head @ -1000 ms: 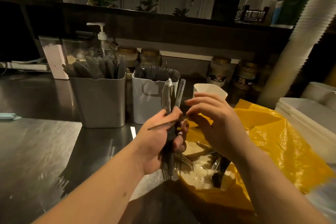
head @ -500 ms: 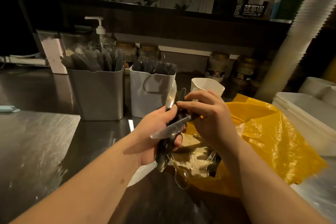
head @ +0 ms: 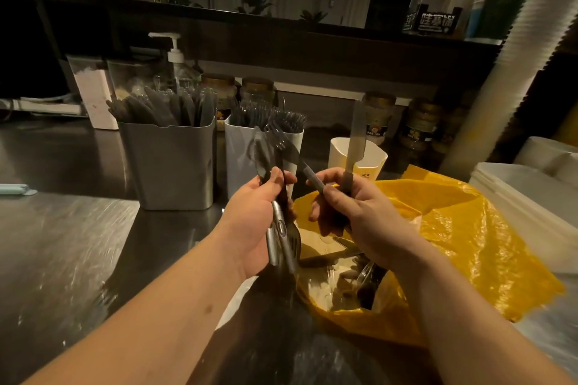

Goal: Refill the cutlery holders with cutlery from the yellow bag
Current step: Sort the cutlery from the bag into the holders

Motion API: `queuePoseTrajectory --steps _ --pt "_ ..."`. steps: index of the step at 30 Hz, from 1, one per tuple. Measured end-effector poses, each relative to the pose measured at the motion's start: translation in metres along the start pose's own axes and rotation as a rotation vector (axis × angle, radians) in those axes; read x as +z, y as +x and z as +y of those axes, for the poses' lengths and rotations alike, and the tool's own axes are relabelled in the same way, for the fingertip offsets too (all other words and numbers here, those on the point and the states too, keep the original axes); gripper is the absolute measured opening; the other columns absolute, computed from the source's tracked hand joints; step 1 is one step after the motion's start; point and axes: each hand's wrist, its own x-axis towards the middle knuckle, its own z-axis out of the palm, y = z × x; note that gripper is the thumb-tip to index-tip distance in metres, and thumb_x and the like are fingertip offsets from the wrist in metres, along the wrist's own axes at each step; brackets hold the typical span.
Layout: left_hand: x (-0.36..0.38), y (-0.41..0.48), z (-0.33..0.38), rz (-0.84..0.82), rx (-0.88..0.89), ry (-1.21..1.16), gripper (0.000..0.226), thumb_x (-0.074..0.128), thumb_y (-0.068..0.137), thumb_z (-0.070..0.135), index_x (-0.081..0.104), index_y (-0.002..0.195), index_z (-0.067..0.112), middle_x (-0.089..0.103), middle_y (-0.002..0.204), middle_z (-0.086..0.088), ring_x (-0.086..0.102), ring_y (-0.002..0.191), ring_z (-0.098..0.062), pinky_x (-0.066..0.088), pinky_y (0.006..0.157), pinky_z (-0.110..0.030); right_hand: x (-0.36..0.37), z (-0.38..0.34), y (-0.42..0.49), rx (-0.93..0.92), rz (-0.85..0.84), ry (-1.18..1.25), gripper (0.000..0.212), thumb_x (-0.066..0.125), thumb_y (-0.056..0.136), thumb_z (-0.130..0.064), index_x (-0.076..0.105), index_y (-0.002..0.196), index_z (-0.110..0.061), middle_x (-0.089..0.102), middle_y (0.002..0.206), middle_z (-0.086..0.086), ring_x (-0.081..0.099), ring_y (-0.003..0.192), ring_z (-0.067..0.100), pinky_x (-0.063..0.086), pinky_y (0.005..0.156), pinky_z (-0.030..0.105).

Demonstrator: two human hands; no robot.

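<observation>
Both hands are busy over the open yellow bag (head: 463, 228), which lies on the surface (head: 62, 244) with more pieces inside. The left hand (head: 253, 222) has its grip wrapped round a bundle of cutlery (head: 276, 244). The right hand (head: 359, 216) pinches a knife (head: 356, 134) upright and a fork (head: 305, 170) slanting left. It looks like sorting. Next, I'd guess, knives go to the grey holder (head: 169, 166) and forks to the white holder (head: 237, 159) beside it, both crowded.

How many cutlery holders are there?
3: a grey holder at the left, a white holder beside it, a cream holder behind the right hand's knife. Others may be hidden.
</observation>
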Motion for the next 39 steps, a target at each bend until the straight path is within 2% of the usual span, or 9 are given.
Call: queuePoseTrajectory --steps 4,10,15,22,26,29,32,36,39 --pt "0.002 -0.003 0.005 0.017 0.068 0.007 0.03 0.049 0.104 0.038 0.071 0.096 0.02 0.067 0.065 0.004 0.065 0.074 -0.017 0.053 0.069 -0.034 -0.003 0.0 0.0 0.041 -0.062 0.082 0.014 0.044 0.105 -0.01 0.055 0.114 -0.011 0.07 0.084 0.009 0.064 0.071 0.021 0.048 0.059 0.03" --pt "-0.002 0.002 -0.004 0.018 0.068 0.051 0.022 0.049 0.103 0.041 0.065 0.106 0.026 0.069 0.113 -0.008 0.066 0.103 -0.026 0.056 0.084 -0.042 0.009 0.008 0.003 0.171 -0.051 0.089 0.012 0.047 0.104 -0.008 0.054 0.112 -0.011 0.057 0.079 0.008 0.053 0.062 0.016 0.043 0.054 0.026" --pt "0.002 0.001 -0.009 0.028 0.099 0.06 0.017 0.048 0.104 0.041 0.057 0.091 0.034 0.063 0.098 0.004 0.058 0.084 -0.012 0.046 0.062 -0.028 0.017 0.015 0.008 0.086 0.068 -0.221 0.021 0.064 0.096 -0.034 0.061 0.106 -0.015 0.056 0.08 0.002 0.053 0.068 0.013 0.044 0.053 0.02" --pt "-0.009 0.01 -0.005 0.041 0.066 -0.093 0.024 0.053 0.103 0.033 0.066 0.112 0.015 0.057 0.069 -0.002 0.058 0.063 -0.014 0.053 0.06 -0.03 0.016 0.018 0.01 0.114 0.099 -0.328 0.007 0.07 0.093 -0.025 0.068 0.098 -0.023 0.071 0.081 -0.005 0.063 0.07 0.004 0.043 0.058 0.017" --pt "-0.015 0.014 0.001 -0.046 0.095 -0.114 0.021 0.048 0.106 0.03 0.059 0.11 0.012 0.044 0.062 0.001 0.038 0.046 -0.009 0.034 0.042 -0.021 0.009 0.015 0.009 0.043 0.207 -0.197 0.007 0.063 0.097 -0.024 0.067 0.094 -0.019 0.07 0.071 -0.003 0.056 0.059 0.006 0.043 0.054 0.022" --pt "-0.022 0.015 0.01 -0.127 0.148 -0.125 0.032 0.049 0.101 0.041 0.056 0.086 0.014 0.043 0.061 0.001 0.033 0.041 -0.009 0.025 0.04 -0.021 0.001 0.014 0.009 0.034 0.314 -0.037 0.012 0.063 0.097 -0.024 0.067 0.096 -0.013 0.063 0.07 0.002 0.052 0.06 0.011 0.04 0.048 0.023" --pt "-0.029 0.018 0.013 -0.111 0.202 -0.124 0.03 0.058 0.095 0.041 0.062 0.087 0.013 0.048 0.064 0.0 0.034 0.039 -0.009 0.024 0.04 -0.021 -0.008 0.015 0.01 0.08 0.386 0.055 0.018 0.066 0.095 -0.026 0.068 0.104 -0.01 0.056 0.068 0.003 0.047 0.058 0.013 0.037 0.047 0.023" --pt "-0.033 0.021 0.014 0.013 0.256 0.105 0.018 0.066 0.095 0.029 0.066 0.091 0.011 0.052 0.065 -0.004 0.037 0.039 -0.01 0.03 0.041 -0.023 -0.012 0.015 0.01 0.111 0.395 -0.04 0.027 0.069 0.092 -0.031 0.066 0.11 -0.011 0.052 0.074 0.003 0.046 0.065 0.013 0.039 0.052 0.023" --pt "-0.03 0.016 0.008 0.058 0.322 0.581 0.008 0.071 0.092 0.025 0.07 0.088 0.017 0.067 0.066 -0.003 0.06 0.053 -0.005 0.047 0.067 -0.033 -0.011 0.008 0.013 0.155 0.495 0.071 0.037 0.061 0.095 -0.045 0.063 0.117 -0.016 0.052 0.081 0.001 0.046 0.069 0.013 0.038 0.058 0.025"
